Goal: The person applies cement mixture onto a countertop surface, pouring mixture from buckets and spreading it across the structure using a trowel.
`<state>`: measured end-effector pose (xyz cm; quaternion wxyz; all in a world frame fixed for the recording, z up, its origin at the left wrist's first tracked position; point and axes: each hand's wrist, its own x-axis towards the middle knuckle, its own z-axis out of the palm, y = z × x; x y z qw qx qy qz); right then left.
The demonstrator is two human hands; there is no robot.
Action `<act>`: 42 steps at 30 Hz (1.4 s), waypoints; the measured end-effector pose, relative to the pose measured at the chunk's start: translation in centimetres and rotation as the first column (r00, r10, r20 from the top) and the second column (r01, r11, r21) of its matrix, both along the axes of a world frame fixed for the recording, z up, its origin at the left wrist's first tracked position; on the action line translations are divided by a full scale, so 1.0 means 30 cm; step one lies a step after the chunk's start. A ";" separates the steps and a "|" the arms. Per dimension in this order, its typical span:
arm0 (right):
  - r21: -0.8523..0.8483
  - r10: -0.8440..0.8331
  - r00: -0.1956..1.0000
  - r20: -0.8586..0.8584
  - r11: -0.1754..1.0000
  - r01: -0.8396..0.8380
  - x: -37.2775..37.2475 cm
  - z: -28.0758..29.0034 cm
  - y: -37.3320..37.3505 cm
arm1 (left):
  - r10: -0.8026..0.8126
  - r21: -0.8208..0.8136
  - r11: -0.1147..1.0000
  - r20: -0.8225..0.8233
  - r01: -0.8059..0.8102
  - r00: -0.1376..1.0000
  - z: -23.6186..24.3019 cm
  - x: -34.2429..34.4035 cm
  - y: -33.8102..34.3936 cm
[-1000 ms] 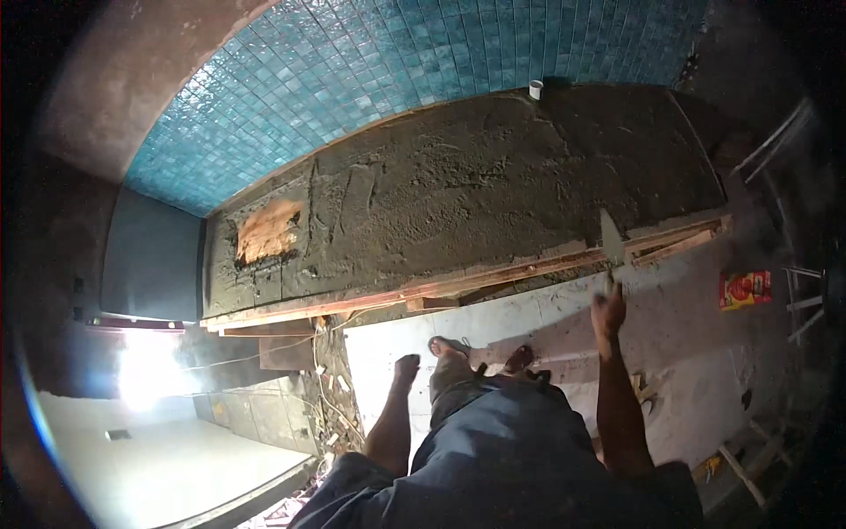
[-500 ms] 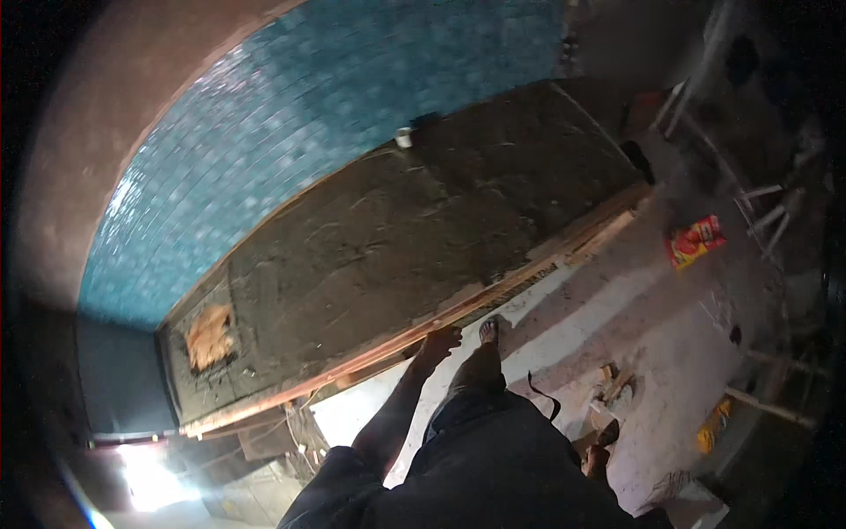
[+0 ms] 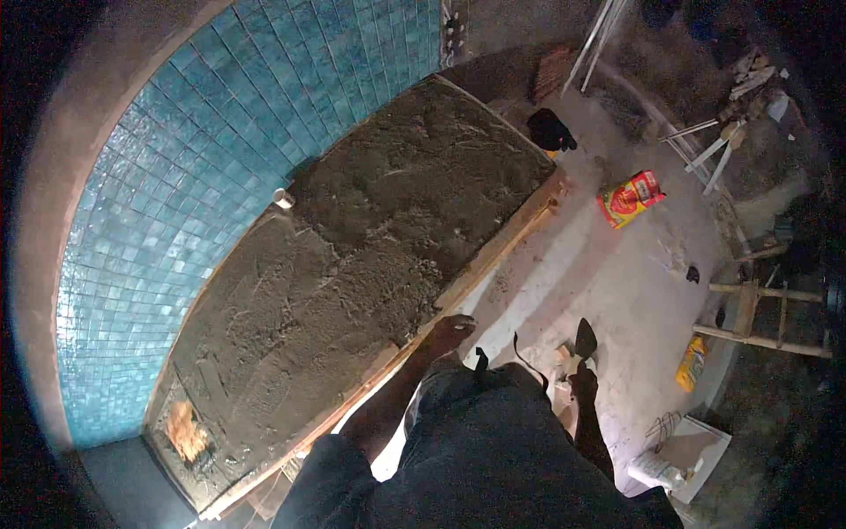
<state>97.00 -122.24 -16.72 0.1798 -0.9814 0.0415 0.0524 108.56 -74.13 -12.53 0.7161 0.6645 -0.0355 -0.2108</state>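
Note:
My right hand (image 3: pixel 583 381) is closed round the handle of a pointed trowel (image 3: pixel 585 339), its dark blade tilted up and away from me. It hangs at my right side above the pale floor. My left hand (image 3: pixel 448 335) hangs empty with loosely bent fingers, beside the wooden board (image 3: pixel 388 363) along the near edge of a wet grey mortar bed (image 3: pixel 352 264). Whether it touches the board I cannot tell. The mortar looks rough and ridged in the middle. A pale patch (image 3: pixel 187 432) shows at its near left end.
A curved wall of blue-green tiles (image 3: pixel 220 106) rises behind the bed, with a small white pipe end (image 3: pixel 283 199) at its foot. On the floor lie a red and yellow bag (image 3: pixel 631 199), a yellow packet (image 3: pixel 692 363) and a white tray (image 3: pixel 696 458). A wooden ladder-like frame (image 3: pixel 749 317) stands right.
My view has turned, so the mortar bed slants more steeply and sits further left. My right hand with the trowel has come up and forward. The left hand still hangs by the board.

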 end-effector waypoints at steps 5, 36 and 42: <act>0.087 -0.093 0.937 -0.337 0.988 0.129 0.105 -0.158 -0.157 | -0.297 0.384 0.889 0.064 0.251 0.953 -0.218 -0.101 0.069; 0.301 0.188 0.789 -0.585 0.954 -0.005 1.456 -0.239 -1.238 | 0.157 -0.144 0.282 -0.968 -0.948 0.194 -0.533 -0.360 -1.510; 0.107 0.143 0.643 -0.752 0.990 -0.095 1.501 -0.098 -1.288 | 0.168 -0.105 0.297 -0.973 -0.949 0.160 -0.564 -0.443 -1.688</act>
